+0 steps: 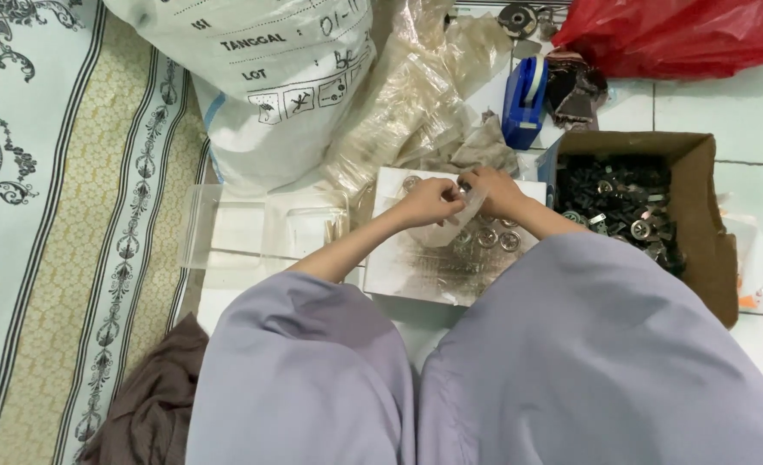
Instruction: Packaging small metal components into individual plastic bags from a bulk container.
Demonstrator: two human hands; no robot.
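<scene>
Both your hands meet over the white tray (pixel 398 280): your left hand (pixel 429 203) and right hand (pixel 495 191) pinch a small clear plastic bag (pixel 460 217) between closed fingertips, just above round metal fittings (pixel 495 238), beside the cardboard box (pixel 708 224) of dark parts.

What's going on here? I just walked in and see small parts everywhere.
A person sits on the floor, both hands over a white tray that bears small round metal parts. The left hand and the right hand together pinch a small clear plastic bag. A cardboard box of dark metal pieces stands at the right, with a blue tape dispenser behind and a clear plastic container to the left.
</scene>
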